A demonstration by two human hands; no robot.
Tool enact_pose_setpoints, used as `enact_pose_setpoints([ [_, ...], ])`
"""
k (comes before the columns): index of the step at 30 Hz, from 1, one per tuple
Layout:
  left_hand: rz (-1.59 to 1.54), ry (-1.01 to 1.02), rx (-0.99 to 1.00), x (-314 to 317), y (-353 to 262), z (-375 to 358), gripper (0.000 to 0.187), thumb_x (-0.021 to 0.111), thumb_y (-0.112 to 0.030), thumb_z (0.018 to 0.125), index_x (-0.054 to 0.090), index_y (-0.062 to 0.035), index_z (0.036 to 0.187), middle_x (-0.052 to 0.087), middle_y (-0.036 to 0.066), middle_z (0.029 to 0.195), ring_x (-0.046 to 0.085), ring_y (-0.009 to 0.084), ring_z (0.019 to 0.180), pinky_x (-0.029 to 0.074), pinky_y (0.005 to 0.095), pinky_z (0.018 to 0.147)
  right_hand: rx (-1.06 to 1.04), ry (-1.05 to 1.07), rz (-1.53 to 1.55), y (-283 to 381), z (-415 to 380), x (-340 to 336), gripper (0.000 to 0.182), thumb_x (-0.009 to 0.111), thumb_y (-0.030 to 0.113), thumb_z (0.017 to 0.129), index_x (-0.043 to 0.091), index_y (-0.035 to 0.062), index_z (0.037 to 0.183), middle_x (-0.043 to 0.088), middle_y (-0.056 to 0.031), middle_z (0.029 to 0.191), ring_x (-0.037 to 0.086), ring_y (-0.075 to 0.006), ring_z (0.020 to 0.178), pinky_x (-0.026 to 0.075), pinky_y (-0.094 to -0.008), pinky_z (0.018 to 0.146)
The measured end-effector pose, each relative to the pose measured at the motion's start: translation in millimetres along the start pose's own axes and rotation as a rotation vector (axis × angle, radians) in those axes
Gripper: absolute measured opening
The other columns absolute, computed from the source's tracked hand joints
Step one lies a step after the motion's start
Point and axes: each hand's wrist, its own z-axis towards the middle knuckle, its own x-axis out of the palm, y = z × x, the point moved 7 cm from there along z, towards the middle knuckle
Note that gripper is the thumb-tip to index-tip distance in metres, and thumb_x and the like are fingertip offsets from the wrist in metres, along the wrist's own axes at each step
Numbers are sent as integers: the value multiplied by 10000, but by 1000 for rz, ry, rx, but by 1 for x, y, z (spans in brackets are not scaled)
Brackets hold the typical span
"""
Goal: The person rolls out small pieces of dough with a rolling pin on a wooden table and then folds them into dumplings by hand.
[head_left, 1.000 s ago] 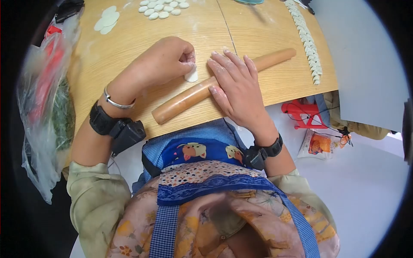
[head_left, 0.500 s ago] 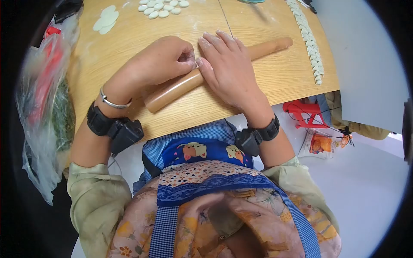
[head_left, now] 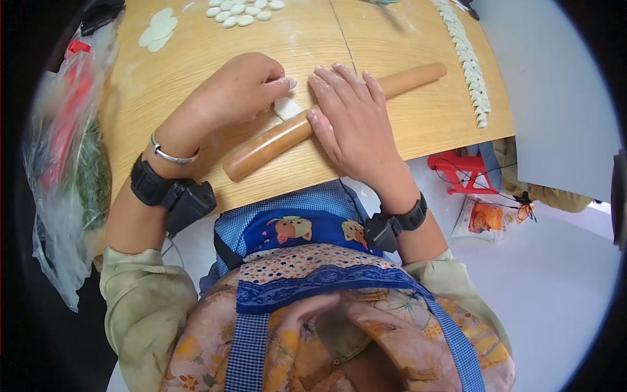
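Note:
A wooden rolling pin [head_left: 268,145] lies slantwise on the table near its front edge. My right hand [head_left: 356,114] rests palm-down over the pin's middle, fingers stretched across it and dusted with flour. Left of it, my left hand [head_left: 241,88] is closed, fingers curled under. By its fingers a small pale dough wrapper [head_left: 286,108] shows, lying against the far side of the pin. My left fingers seem to hold its edge, though part of the contact is hidden beneath the hand.
Flat dough wrappers [head_left: 159,29] overlap at the back left. Several small dough discs [head_left: 245,21] lie at the back middle. A long row of folded dough pieces [head_left: 471,68] runs along the right. A plastic bag [head_left: 72,157] hangs at the left edge.
My right hand and the rolling pin have shifted slightly toward me. My left hand's thumb has lifted away from the pin, and the dough wrapper now shows between them.

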Motion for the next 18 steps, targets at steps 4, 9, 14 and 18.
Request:
enact_pose_setpoints([
  [4,-58,1,11,0,4,-1,399,530,-277,1040,661,36,832,573,45,612,518,99,528,435,281,494,-19,-58,-8,-4,29,13,421,554,313,997,649,-8,1253,650,-188,1333,546,-364,1312,377,-560,1103],
  [9,-90,-74,79,-6,6,1,401,523,-272,1035,640,45,819,568,62,628,511,128,547,441,305,526,-13,-70,-19,-8,52,24,425,555,312,995,650,-9,1257,644,-192,1347,546,-365,1311,389,-559,1087],
  [14,66,-77,164,-1,-4,-1,281,622,-196,952,628,45,808,554,81,640,537,158,587,462,325,572,16,-53,-37,-5,27,11,468,546,317,999,612,-2,1336,615,-180,1396,497,-365,1368,338,-559,1146],
  [18,119,-105,206,2,-11,-4,70,642,-38,826,626,29,815,573,70,666,562,121,647,480,305,619,35,22,11,-1,-7,-4,494,536,320,1008,571,18,1398,578,-157,1435,453,-365,1398,255,-560,1206],
])
